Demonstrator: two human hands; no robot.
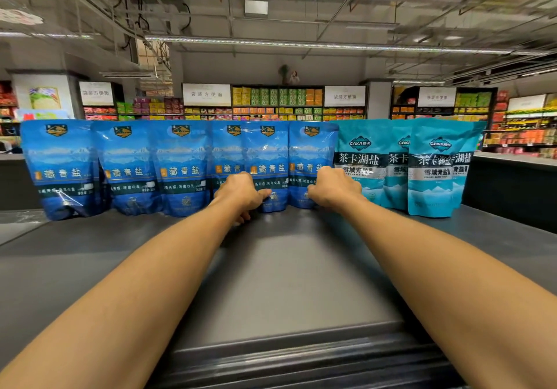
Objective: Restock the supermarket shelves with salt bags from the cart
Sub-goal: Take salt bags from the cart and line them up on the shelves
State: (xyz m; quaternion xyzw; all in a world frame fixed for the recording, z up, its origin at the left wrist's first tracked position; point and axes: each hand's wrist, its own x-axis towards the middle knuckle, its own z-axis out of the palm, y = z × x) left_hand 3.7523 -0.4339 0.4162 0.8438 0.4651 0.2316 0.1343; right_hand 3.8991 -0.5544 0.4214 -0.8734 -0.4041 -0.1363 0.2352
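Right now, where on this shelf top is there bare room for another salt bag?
The dark blue salt bags and teal salt bags fill the back row, overlapping. Both hands, left and right, crowd the middle bags. Free patches: the whole grey shelf surface in front of the row, and the strip right of the teal bags.

Dark blue salt bags (180,165), 9 to 12 o'clock: glossy, deep blue fading lighter mid-panel, pale mountain print, gold-and-dark badge up top, gold lettering, dark green band with white text lower down. Teal salt bags (434,165), 1 to 2 o'clock: turquoise, dark diamond logo with white letters, black band with white characters, grey speckled strip under it, white peak pattern at the base. Shelf top (286,268): matte dark grey, plain, lighter grey sheen down the centre. Back shelves (277,99), 12 o'clock: packs in green, yellow, orange, red; white signs (206,94) with grey characters.
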